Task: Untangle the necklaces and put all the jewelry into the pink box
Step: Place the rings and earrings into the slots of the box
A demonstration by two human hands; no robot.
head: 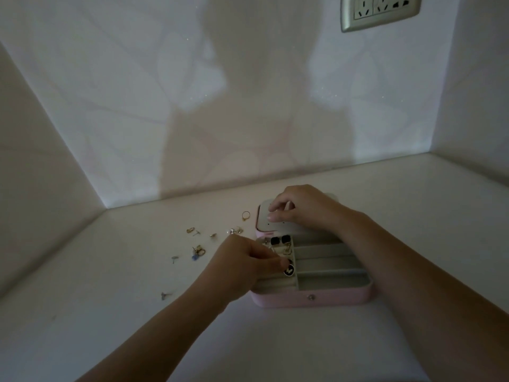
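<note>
Dim worktop [110, 312]: pink box [330, 299] part-filled; earrings [198, 250], ring [245, 215] loose mid-left. Left hand [245, 261] pinches black charm [289, 269]; right hand [305, 206] grasp unclear.

No text, label, brand or number can be read anywhere. A white figure (a shape rather than a letter, too small to be made out) is shown on the round black charm [289, 269] in the pink box [286, 299], which is set near the desk's back edge. No legible marking is seen on the socket plate [381, 12].
</note>
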